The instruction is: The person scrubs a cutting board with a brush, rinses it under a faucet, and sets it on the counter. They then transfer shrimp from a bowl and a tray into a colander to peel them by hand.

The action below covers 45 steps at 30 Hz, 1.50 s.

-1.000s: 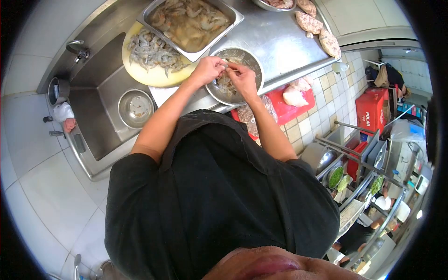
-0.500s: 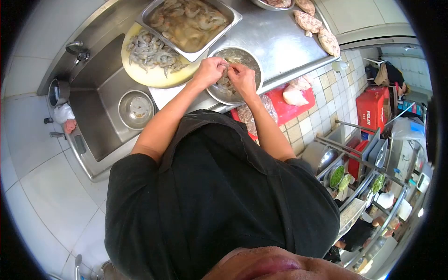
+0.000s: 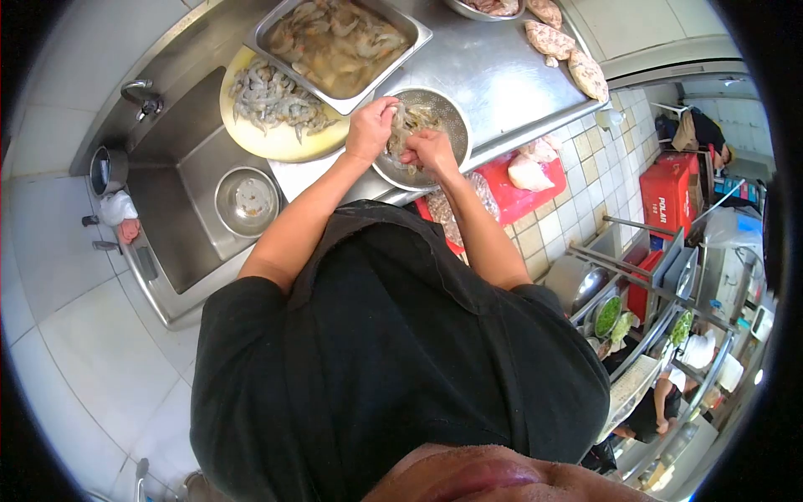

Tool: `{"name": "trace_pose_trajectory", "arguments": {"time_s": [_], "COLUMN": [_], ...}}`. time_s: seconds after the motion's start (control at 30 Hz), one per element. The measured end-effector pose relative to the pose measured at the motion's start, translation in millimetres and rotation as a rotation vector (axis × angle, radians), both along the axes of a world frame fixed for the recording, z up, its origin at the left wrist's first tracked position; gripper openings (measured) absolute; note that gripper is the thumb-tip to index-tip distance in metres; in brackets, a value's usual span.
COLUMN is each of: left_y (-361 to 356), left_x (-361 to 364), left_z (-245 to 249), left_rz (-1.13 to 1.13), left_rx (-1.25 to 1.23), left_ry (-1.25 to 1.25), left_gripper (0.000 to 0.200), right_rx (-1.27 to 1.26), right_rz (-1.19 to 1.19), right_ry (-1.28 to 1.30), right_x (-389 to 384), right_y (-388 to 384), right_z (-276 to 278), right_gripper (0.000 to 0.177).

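My left hand (image 3: 370, 131) is at the left rim of a perforated metal colander (image 3: 453, 121). Its fingers are pinched on a greyish shrimp. Over the colander, my right hand (image 3: 431, 152) has its fingers curled together; what they hold, if anything, is hidden. Shrimp pieces or shells (image 3: 416, 120) lie in the colander below. To the left, a pile of grey shrimp (image 3: 272, 99) rests on a round yellowish cutting board (image 3: 288, 149). A rectangular steel pan (image 3: 386, 77) of shrimp in cloudy liquid (image 3: 335, 42) overlaps the board's edge.
A steel sink (image 3: 171, 197) with a metal bowl (image 3: 248, 202) in it is on the left. Pale, mottled pieces of food (image 3: 588, 75) line the counter's right end. Below the counter edge sits a red tray (image 3: 502, 188) with pale meat. Shelving and another person (image 3: 657, 410) are at right.
My hands, close together over the colander before, are now apart. The left has moved slightly up and left, the right down.
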<state>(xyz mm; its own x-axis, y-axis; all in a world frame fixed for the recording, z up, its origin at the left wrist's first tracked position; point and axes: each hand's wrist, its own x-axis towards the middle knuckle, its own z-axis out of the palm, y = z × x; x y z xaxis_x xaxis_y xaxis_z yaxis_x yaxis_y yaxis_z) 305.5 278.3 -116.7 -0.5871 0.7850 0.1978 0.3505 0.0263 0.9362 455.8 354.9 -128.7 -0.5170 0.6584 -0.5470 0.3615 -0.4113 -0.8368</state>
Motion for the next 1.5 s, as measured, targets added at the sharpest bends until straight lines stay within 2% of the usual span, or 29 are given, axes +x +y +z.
{"name": "trace_pose_trajectory", "arguments": {"time_s": [0.13, 0.23, 0.27, 0.37, 0.47, 0.57, 0.67, 0.73, 0.77, 0.87, 0.9, 0.97, 1.1, 1.27, 1.37, 1.5], "left_y": [-4.8, -5.0, -4.4, -5.9, -4.9, -4.1, -6.0, -11.0, -14.7, -15.6, -14.6, -13.5, -16.5, -20.9, -20.7, -20.5], "left_x": [-5.2, -6.0, -5.7, -7.5, -8.9, -7.7, 2.0, 9.5, 11.7, 18.7, 19.7, 19.3, 14.3, 18.1, 17.9, 15.2], "left_z": [2.4, -3.2, -2.7, 5.2, 4.3, 2.4, 5.6, 1.7, -0.5, 2.0, 4.2, 5.7, 16.4, 25.3, 23.9, 21.5], "left_rz": [0.012, 0.026, 0.026, 0.041, 0.022, -0.050, -0.109, -0.177, -0.231, -0.177, -0.130, -0.116, -0.250, -0.249, -0.258, -0.295], "left_rx": [-0.118, -0.108, -0.109, -0.119, -0.145, -0.167, -0.107, -0.018, 0.019, 0.068, 0.102, 0.046, -0.172, -0.319, -0.381, -0.430], "left_ry": [-0.064, 0.064, 0.029, -0.053, -0.153, -0.409, -0.667, -0.785, -0.642, 0.084, 0.231, 0.192, 0.088, 0.098, 0.119, 0.096], "left_gripper": [0.015, 0.016, 0.016, 0.017, 0.018, 0.023, 0.032, 0.039, 0.046, 0.045, 0.043, 0.037, 0.028, 0.031, 0.033, 0.036], "right_rx": [0.488, 0.756, 0.837, 0.762, 0.753, 0.523, 0.391, 0.368, 0.355, 0.544, 0.628, 0.795, 0.709, 0.712, 0.809, 0.754], "right_rz": [0.053, 0.075, 0.067, 0.022, 0.005, -0.098, -0.077, -0.172, -0.219, -0.194, -0.165, -0.103, 0.019, 0.078, 0.068, 0.135], "right_ry": [-0.282, -0.405, -0.434, -0.546, -0.390, 0.202, 0.236, 0.223, 0.215, 0.154, 0.113, 0.029, -0.118, -0.123, -0.095, -0.171], "right_x": [10.7, 21.9, 24.3, 20.1, 12.9, -3.9, -12.2, -15.8, -16.8, -17.1, -17.1, -17.8, -9.9, 0.1, -2.0, -1.6], "right_y": [12.2, 23.4, 27.6, 23.6, 16.9, 6.2, -0.6, -6.7, -9.5, -14.5, -14.7, -14.4, -12.5, -9.8, -11.7, -12.1], "right_z": [6.3, -3.1, -10.3, 18.0, 22.1, 3.0, 7.1, 20.4, 27.8, 45.6, 44.7, 42.9, 47.8, 34.0, 27.8, 32.1], "right_gripper": [0.023, 0.026, 0.027, 0.028, 0.025, 0.023, 0.025, 0.025, 0.025, 0.023, 0.023, 0.022, 0.023, 0.024, 0.025, 0.025]}}
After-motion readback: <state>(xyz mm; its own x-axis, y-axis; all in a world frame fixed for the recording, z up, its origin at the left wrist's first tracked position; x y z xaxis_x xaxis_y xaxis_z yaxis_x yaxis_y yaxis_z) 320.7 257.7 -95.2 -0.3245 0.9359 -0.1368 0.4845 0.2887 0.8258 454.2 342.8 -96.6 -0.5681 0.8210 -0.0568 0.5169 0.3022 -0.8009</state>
